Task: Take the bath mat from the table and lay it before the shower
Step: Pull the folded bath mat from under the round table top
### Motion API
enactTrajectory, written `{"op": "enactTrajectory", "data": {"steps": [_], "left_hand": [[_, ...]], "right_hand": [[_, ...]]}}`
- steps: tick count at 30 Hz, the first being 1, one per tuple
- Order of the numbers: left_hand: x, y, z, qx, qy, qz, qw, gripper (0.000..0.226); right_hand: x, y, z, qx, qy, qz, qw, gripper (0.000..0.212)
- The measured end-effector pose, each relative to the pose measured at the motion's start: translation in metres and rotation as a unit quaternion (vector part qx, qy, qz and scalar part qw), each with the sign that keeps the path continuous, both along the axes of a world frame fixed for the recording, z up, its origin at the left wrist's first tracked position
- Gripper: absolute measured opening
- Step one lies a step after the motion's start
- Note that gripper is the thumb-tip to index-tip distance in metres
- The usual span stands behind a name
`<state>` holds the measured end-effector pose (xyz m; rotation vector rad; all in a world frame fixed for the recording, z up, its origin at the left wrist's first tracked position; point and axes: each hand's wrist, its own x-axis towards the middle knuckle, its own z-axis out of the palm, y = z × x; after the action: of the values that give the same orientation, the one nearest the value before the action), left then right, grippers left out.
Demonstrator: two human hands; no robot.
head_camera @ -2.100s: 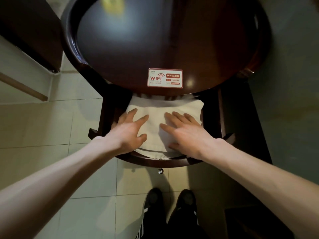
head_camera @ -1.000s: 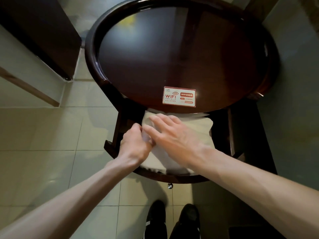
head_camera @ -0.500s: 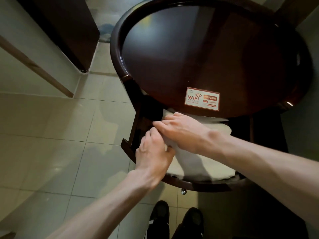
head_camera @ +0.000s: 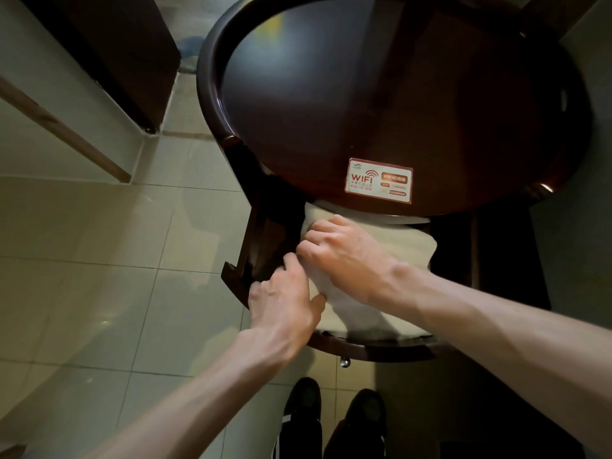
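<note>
White folded bath mat (head_camera: 407,246) looks soft, light, floppy; our left hand (head_camera: 281,303) and right hand (head_camera: 344,260) both grip its left edge, best lifted there.

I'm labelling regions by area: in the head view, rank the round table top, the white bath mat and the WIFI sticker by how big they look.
1. round table top
2. bath mat, counting its visible part only; much is covered
3. WIFI sticker, clearly the smallest
</note>
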<state>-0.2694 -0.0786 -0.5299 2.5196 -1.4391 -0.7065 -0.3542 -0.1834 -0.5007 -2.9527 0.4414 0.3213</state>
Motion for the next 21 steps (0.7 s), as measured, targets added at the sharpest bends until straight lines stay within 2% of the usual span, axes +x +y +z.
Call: {"op": "enactTrajectory", "data": {"steps": [4, 8, 12, 16, 21], "left_hand": [[0.0, 0.007, -0.004, 0.002, -0.007, -0.013, 1.0, 0.052], [0.0, 0.019, -0.007, -0.004, -0.009, -0.031, 0.999, 0.047], [0.001, 0.031, -0.007, -0.038, 0.001, -0.044, 0.998, 0.042], [0.002, 0.032, -0.004, -0.074, 0.042, -0.05, 0.995, 0.041], [0.002, 0.034, 0.001, -0.1, 0.049, -0.055, 0.992, 0.047]], "right_hand": [[-0.003, 0.008, -0.006, 0.007, -0.014, -0.014, 1.0, 0.032], [-0.006, 0.019, -0.008, 0.012, -0.016, -0.019, 1.0, 0.056], [-0.009, 0.026, -0.007, 0.01, -0.01, -0.014, 1.0, 0.068], [-0.013, 0.031, -0.006, -0.013, 0.004, -0.025, 1.0, 0.065], [-0.015, 0.032, -0.001, -0.029, 0.007, -0.03, 0.999, 0.062]]}}
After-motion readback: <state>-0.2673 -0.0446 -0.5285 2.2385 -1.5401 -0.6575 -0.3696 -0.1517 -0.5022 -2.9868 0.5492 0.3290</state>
